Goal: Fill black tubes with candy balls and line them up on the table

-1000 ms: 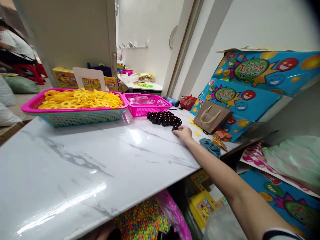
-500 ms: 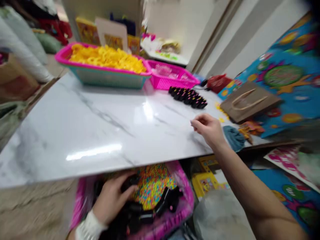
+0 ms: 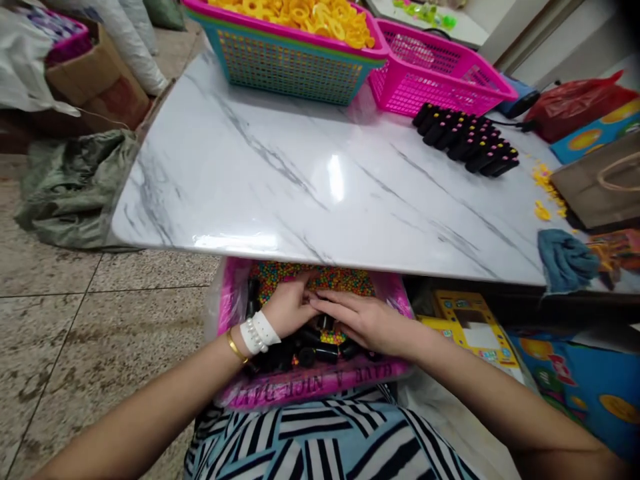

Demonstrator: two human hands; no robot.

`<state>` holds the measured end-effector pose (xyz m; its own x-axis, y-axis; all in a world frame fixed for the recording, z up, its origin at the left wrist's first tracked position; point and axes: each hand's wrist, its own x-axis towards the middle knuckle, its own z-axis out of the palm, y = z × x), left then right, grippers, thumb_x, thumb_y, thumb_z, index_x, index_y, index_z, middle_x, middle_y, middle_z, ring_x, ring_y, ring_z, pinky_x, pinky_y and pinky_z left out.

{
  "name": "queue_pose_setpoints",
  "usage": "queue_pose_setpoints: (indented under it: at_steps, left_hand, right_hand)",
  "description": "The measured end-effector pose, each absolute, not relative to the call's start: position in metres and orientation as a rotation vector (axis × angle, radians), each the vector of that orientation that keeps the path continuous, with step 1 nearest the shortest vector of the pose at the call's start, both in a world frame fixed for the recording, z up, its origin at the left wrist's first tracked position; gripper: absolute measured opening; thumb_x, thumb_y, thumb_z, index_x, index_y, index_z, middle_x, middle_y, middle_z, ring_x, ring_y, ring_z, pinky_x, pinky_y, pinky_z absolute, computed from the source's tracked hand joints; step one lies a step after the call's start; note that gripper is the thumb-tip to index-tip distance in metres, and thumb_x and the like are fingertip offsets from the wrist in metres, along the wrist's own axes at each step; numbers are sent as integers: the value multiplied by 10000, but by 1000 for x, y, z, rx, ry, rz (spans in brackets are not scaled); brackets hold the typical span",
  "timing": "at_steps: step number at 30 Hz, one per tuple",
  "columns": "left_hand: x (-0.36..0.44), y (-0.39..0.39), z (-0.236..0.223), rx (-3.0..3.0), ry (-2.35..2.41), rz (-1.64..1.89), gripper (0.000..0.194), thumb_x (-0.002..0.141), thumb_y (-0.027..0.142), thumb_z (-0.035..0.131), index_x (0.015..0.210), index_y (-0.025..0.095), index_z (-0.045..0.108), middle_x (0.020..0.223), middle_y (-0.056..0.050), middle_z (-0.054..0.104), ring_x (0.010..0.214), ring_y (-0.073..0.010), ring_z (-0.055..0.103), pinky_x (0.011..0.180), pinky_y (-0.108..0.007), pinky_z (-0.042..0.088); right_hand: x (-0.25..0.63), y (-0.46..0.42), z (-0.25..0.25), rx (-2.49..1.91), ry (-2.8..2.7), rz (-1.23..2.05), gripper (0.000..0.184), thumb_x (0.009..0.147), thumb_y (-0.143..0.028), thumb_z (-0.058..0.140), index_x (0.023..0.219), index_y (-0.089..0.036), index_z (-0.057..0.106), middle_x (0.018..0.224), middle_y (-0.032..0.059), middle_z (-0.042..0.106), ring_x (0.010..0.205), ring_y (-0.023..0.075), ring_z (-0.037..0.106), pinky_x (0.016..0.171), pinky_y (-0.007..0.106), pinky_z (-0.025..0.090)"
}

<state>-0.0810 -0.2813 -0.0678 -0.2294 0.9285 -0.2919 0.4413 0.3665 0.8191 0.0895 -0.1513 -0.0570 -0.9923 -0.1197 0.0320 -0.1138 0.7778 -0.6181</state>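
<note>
A pink tray [image 3: 310, 387] rests on my lap under the table edge, filled with small multicoloured candy balls [image 3: 310, 275] and several black tubes [image 3: 305, 350]. My left hand [image 3: 287, 307], with a white bead bracelet and a gold bangle at the wrist, has its fingers curled down among the tubes; what they hold is hidden. My right hand [image 3: 365, 320] lies over the tubes with fingers stretched out, its fingertips touching the left hand. Up on the white marble table [image 3: 300, 173] lies a tidy row of black tubes with coloured caps [image 3: 465, 140].
A teal-and-pink basket of yellow rings [image 3: 285, 60] and an empty pink basket [image 3: 430, 73] stand at the table's far side. A blue cloth [image 3: 565, 257], brown paper bag [image 3: 595, 190] and red bag [image 3: 570, 107] lie at right. A green sack [image 3: 75, 187] lies on the floor at left.
My right hand left the row of tubes on the table and came down into the lap tray beside my left hand. The view tilted downward.
</note>
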Motion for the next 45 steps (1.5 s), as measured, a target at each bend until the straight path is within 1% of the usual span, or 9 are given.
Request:
queue_pose_setpoints:
  at_steps: [3, 6, 10, 13, 18, 28, 33, 39, 45]
  left_hand:
    - [-90, -284, -68, 1341, 1885, 688, 560, 827, 281, 594, 1342, 113, 457, 821, -52, 735, 765, -221, 699, 701, -313, 528]
    - [-102, -294, -55, 1542, 2093, 632, 439, 881, 362, 558, 1264, 150, 550, 999, -92, 715, 866, -224, 679, 784, -332, 524]
    - [-114, -310, -35, 1592, 2574, 15, 442, 898, 434, 506, 1113, 65, 622, 997, -196, 651, 887, -320, 638, 726, -406, 510]
    - [-114, -319, -31, 1546, 2598, -359, 378, 885, 384, 510, 940, 44, 663, 961, -223, 618, 840, -351, 625, 633, -405, 491]
    - [-111, -319, -37, 1641, 2520, -381, 304, 912, 245, 418, 931, 67, 663, 985, -218, 594, 889, -344, 615, 660, -403, 499]
    - [-114, -320, -54, 1542, 2306, 74, 371, 885, 179, 443, 1243, 161, 539, 1219, -155, 525, 982, -257, 637, 859, -392, 530]
    - [-104, -305, -45, 1655, 2196, 366, 333, 897, 203, 445, 1210, 172, 554, 1264, -131, 520, 1132, -266, 573, 984, -420, 487]
    - [-100, -283, -39, 1741, 2185, 448, 411, 856, 231, 544, 1257, 142, 535, 1232, -150, 587, 1156, -295, 566, 1013, -451, 470]
    - [-112, -295, -71, 1667, 2208, 338, 388, 853, 241, 569, 1224, 131, 587, 1300, -165, 548, 1202, -301, 542, 1036, -441, 453]
  right_hand:
    - [89, -149, -71, -70, 2943, -883, 521, 921, -148, 488, 1430, -225, 404, 1187, 108, 646, 1039, 209, 640, 867, 372, 560]
    - [85, -152, -77, -5, 2984, -672, 465, 916, -225, 539, 1377, -210, 480, 1180, 121, 639, 1059, 254, 612, 878, 415, 536]
    - [79, -156, -79, 4, 2965, -577, 368, 929, -220, 523, 1290, -156, 560, 1095, 126, 660, 1026, 247, 601, 874, 390, 519]
    - [76, -151, -81, 21, 2970, -485, 322, 935, -171, 491, 1236, -149, 603, 1060, 132, 666, 1036, 256, 588, 863, 382, 515]
    - [76, -150, -81, 5, 2943, -388, 317, 900, -125, 528, 1196, -152, 637, 1111, 149, 665, 1067, 283, 575, 856, 402, 522]
    - [101, -147, -76, 364, 2657, -1986, 620, 817, -165, 631, 1395, -248, 424, 1138, 56, 663, 1006, 152, 648, 913, 341, 546]
    - [105, -146, -66, 462, 2525, -2290, 633, 789, -183, 685, 1369, -218, 433, 1110, 66, 658, 988, 156, 649, 915, 340, 543]
    - [111, -138, -37, 303, 2874, -2072, 606, 806, -152, 651, 1368, -255, 451, 1118, 49, 671, 1013, 171, 639, 934, 360, 523]
    - [116, -132, -73, 155, 3103, -1217, 338, 880, -147, 552, 1213, -195, 584, 1095, 79, 674, 1012, 193, 613, 888, 365, 514]
